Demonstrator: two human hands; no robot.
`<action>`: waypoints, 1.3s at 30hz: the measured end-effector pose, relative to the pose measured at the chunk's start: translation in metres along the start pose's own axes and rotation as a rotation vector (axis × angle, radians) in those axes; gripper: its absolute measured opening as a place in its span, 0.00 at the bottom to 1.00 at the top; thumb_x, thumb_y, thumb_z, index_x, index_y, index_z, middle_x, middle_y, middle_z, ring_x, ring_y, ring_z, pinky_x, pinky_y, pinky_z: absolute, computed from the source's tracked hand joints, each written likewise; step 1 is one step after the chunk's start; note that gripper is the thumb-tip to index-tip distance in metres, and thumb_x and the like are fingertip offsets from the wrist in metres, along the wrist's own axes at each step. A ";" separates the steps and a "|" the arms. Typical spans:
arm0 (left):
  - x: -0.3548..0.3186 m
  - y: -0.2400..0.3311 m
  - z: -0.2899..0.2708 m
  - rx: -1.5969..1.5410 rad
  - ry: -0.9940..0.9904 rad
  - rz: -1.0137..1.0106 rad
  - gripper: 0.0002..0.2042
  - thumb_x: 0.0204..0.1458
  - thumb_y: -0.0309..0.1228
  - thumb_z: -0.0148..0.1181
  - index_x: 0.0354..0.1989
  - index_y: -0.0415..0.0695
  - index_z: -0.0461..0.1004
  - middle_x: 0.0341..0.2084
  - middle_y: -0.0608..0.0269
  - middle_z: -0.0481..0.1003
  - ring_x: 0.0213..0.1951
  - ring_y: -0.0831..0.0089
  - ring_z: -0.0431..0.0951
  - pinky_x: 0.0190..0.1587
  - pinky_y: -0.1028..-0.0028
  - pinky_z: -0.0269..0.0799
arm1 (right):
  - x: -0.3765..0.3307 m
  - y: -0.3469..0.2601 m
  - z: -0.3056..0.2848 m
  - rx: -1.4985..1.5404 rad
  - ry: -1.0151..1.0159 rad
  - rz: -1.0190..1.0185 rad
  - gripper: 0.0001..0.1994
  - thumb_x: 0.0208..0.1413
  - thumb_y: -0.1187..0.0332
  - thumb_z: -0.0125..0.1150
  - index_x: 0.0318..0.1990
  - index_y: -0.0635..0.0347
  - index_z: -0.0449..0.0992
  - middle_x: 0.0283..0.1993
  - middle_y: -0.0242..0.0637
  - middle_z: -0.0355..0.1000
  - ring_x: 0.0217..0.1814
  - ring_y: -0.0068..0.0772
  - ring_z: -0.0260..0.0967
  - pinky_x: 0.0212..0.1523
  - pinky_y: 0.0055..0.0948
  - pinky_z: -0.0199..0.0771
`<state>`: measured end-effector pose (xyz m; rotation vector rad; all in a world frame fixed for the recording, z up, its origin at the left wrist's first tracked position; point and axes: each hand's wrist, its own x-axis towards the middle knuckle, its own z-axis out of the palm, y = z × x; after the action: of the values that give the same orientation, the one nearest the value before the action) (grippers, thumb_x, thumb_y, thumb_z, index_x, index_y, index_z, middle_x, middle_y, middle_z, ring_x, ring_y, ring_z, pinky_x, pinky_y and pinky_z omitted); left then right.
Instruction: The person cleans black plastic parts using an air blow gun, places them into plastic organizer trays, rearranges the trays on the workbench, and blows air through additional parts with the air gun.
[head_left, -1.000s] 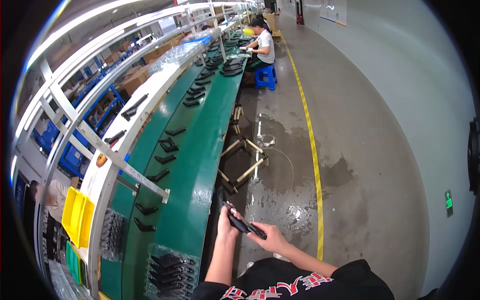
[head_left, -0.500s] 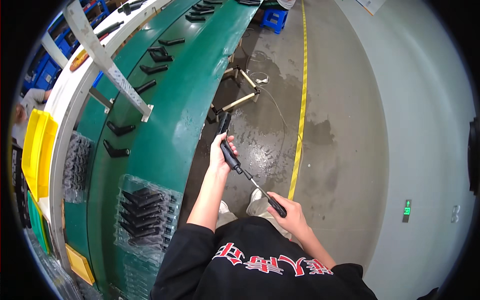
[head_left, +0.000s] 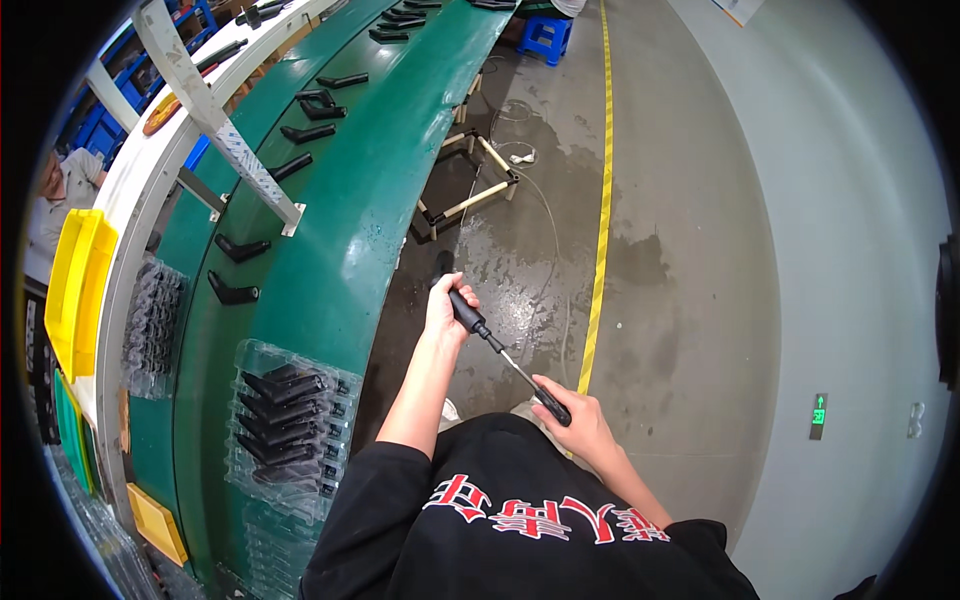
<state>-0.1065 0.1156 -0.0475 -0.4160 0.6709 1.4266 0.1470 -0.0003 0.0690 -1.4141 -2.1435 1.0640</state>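
Observation:
My left hand (head_left: pixel 446 308) is closed around a black bent part (head_left: pixel 470 317), held over the floor in front of me. One end of the part sticks out past my thumb. My right hand (head_left: pixel 584 428) grips the black handle of a screwdriver (head_left: pixel 551 408). Its thin metal shaft slants up and left to the near end of the bent part; whether the tip sits inside is too small to tell. Left of my arm, a clear plastic tray (head_left: pixel 345 385) on the green conveyor belt (head_left: pixel 330 255) holds several similar black parts (head_left: pixel 282 415).
More black bent parts (head_left: pixel 240 250) lie along the belt, beneath a metal post (head_left: pixel 225 135). Yellow bins (head_left: pixel 78 290) hang at the left, where a person (head_left: pixel 70 190) sits. A pipe frame (head_left: pixel 475 200) and a blue stool (head_left: pixel 545 38) stand on the floor beside a yellow line (head_left: pixel 600 250).
The bent part has turned a little in my left hand, and its far end points less upward. Both hands stay nearly in place, with the screwdriver still at the part's near end.

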 end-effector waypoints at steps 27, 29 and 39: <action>0.017 -0.004 -0.065 0.094 0.017 -0.174 0.18 0.55 0.49 0.59 0.25 0.48 0.66 0.16 0.66 0.67 0.14 0.77 0.66 0.17 0.78 0.64 | -0.016 -0.001 0.033 -0.073 0.005 0.166 0.14 0.54 0.63 0.64 0.48 0.53 0.78 0.30 0.37 0.79 0.25 0.46 0.75 0.28 0.37 0.71; 0.003 -0.006 -0.061 0.226 -0.038 -0.152 0.22 0.53 0.55 0.57 0.22 0.50 0.66 0.15 0.67 0.67 0.14 0.76 0.66 0.18 0.78 0.65 | -0.014 -0.002 0.034 -0.077 -0.032 0.200 0.14 0.55 0.62 0.64 0.48 0.53 0.78 0.30 0.37 0.79 0.25 0.45 0.74 0.28 0.37 0.71; -0.022 -0.022 -0.067 0.679 -0.158 -0.216 0.29 0.58 0.61 0.45 0.33 0.43 0.73 0.17 0.65 0.69 0.18 0.73 0.70 0.25 0.75 0.70 | -0.022 0.004 0.039 -0.115 -0.026 0.250 0.16 0.54 0.63 0.65 0.49 0.54 0.79 0.27 0.38 0.78 0.23 0.41 0.71 0.29 0.34 0.71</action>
<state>-0.0966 0.0537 -0.0869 0.1546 0.9008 0.9408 0.1333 -0.0342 0.0425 -1.7677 -2.1165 1.0630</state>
